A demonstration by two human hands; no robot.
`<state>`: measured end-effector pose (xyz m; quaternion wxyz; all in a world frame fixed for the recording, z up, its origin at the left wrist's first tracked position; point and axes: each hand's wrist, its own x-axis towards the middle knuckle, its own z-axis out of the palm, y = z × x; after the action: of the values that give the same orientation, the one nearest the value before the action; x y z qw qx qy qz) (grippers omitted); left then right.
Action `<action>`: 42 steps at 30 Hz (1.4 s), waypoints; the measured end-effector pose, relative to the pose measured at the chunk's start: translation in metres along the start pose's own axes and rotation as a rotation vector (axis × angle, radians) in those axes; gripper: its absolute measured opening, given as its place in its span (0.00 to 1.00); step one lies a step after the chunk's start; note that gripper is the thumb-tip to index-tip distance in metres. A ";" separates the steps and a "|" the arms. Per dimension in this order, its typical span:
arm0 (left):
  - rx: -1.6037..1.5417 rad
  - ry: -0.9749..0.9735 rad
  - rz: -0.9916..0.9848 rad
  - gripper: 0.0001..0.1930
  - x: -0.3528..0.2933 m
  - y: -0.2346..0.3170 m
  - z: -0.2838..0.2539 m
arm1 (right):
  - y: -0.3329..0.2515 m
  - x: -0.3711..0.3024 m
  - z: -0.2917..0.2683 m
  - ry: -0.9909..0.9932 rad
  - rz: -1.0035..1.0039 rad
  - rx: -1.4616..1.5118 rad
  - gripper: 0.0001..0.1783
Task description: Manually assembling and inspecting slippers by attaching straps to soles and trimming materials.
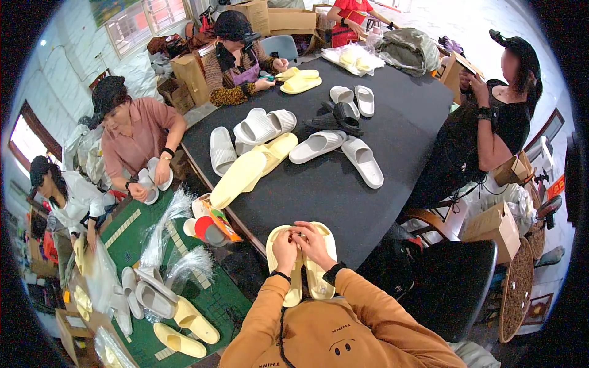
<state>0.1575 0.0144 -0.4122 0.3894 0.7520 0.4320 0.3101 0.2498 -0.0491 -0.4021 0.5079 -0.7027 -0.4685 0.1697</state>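
Fingers (306,229) of left hand (284,250) and right hand (315,247) are bent, tips meeting above pale yellow slippers (322,283); whether they pinch something small, cannot tell. Slippers lie side by side at near edge of dark, flat bench (417,138). Co-workers (140,138) around. Farther grey slippers (256,126) have ribbed straps; green bench (232,305) at left carries crinkled clear plastic (162,230).

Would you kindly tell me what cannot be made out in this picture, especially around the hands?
Head view: whether the left hand and right hand pinch anything; their fingers cover it.
Head view: the parts of the yellow slippers directly beneath, hidden by both hands.
Head view: the head of the person in red, cut off by the top edge.
Head view: what the grey sack holds, hidden by its own sides.
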 end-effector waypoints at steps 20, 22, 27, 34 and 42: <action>-0.187 -0.020 -0.024 0.05 -0.006 0.000 -0.006 | -0.004 0.007 -0.002 0.110 0.131 0.260 0.10; -0.222 0.024 0.114 0.05 -0.007 -0.015 -0.005 | -0.047 0.015 -0.014 0.044 0.145 0.332 0.09; -0.068 -0.013 0.132 0.07 -0.003 -0.020 -0.001 | -0.216 0.026 -0.068 0.011 -0.204 1.113 0.05; -0.240 0.000 0.047 0.05 -0.005 -0.022 0.002 | -0.354 0.011 -0.131 -0.360 -0.705 1.705 0.15; -0.218 -0.020 0.053 0.05 -0.004 -0.017 -0.003 | -0.385 -0.021 -0.110 -0.031 -0.791 2.055 0.17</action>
<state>0.1464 0.0168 -0.4254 0.4648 0.7193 0.3719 0.3581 0.1310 -0.1109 -0.0245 0.8631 0.2568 -0.3020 0.3128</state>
